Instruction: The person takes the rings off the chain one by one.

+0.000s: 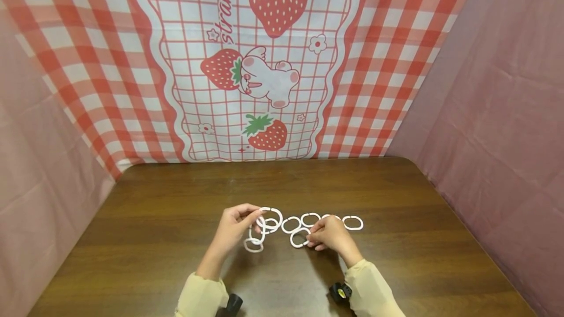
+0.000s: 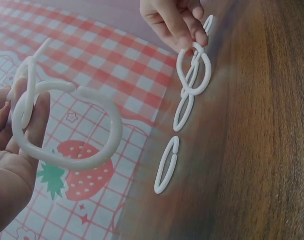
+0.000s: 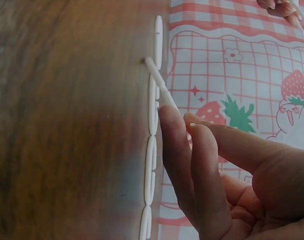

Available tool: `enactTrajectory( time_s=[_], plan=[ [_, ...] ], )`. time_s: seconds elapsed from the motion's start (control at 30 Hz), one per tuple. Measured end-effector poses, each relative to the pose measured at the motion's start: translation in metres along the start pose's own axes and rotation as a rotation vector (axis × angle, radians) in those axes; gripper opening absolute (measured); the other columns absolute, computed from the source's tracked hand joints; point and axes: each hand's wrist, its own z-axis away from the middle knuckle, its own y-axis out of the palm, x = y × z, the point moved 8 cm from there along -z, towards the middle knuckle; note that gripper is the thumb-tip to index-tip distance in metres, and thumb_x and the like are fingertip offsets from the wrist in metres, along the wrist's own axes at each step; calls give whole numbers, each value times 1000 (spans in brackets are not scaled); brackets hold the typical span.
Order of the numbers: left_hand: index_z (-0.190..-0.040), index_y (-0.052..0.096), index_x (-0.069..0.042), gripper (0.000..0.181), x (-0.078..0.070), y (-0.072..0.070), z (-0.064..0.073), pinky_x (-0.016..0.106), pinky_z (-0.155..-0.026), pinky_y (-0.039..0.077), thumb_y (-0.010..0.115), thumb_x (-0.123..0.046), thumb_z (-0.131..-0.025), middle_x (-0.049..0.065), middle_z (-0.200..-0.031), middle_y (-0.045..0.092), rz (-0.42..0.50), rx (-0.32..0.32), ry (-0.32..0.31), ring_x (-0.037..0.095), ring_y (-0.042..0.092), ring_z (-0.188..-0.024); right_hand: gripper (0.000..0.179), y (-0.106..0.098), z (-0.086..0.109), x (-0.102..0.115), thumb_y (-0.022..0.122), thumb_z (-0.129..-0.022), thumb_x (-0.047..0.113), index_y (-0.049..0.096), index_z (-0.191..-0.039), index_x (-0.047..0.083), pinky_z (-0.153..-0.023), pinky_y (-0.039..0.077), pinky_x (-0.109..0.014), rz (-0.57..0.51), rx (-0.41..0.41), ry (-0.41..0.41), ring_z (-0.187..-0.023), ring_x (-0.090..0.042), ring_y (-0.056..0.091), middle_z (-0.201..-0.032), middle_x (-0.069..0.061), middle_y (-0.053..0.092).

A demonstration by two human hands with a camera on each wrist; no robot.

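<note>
My left hand (image 1: 234,226) holds white plastic rings, each with a small split, linked into a short chain (image 1: 281,216); its lowest ring (image 1: 253,251) hangs below the fingers. The left wrist view shows one large ring (image 2: 117,127) of this chain close up, its split at the top. Pinched between the thumb and fingers of my right hand (image 1: 333,235) is a single white ring (image 1: 295,246). It is tilted up in the right wrist view, where this ring (image 3: 164,89) stands above the row on the table. The two hands are apart.
More white split rings lie flat in a row on the brown wooden table (image 1: 176,253): a left one (image 1: 290,217), a middle one (image 1: 310,214), one partly behind my right hand, and a far-right one (image 1: 362,223). A strawberry-print cloth (image 1: 246,136) hangs behind the table.
</note>
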Motion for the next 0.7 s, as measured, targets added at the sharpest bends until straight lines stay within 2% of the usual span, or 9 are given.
enactTrajectory(
  time_s=[0.27, 0.47, 0.6, 0.7],
  plan=[
    [-102, 63, 18, 22, 0, 1, 0, 22, -55, 54, 59, -2, -94, -3, -68, 63, 0, 7, 3, 5, 60, -55, 5, 3, -1, -4, 71, -77, -6, 66, -74, -7, -50, 57, -26, 78, -6, 34, -54, -15, 68, -64, -15, 70],
    [-103, 63, 18, 22, -1, 2, 0, 24, -56, 55, 59, -1, -94, -3, -68, 63, 0, 7, -1, 5, 61, -55, 5, 0, 0, 0, 70, -76, -6, 69, -71, -5, -46, 56, -25, 158, -60, 21, -49, -11, 64, -60, -12, 69],
    [-102, 63, 18, 22, 0, 2, 1, 24, -56, 56, 59, -1, -94, -3, -68, 63, 2, 10, 2, 5, 60, -55, 5, -2, 1, 9, 69, -76, -4, 69, -71, -4, -45, 55, -24, 182, -96, -13, -47, -9, 61, -60, -11, 69],
    [-102, 63, 18, 22, 0, 3, 1, 24, -56, 56, 59, -1, -94, -4, -68, 63, 11, 17, 5, 5, 60, -55, 5, -3, 4, 20, 69, -79, -2, 71, -75, -3, -46, 55, -24, 179, -115, -67, -49, -11, 63, -63, -11, 70]
  ],
)
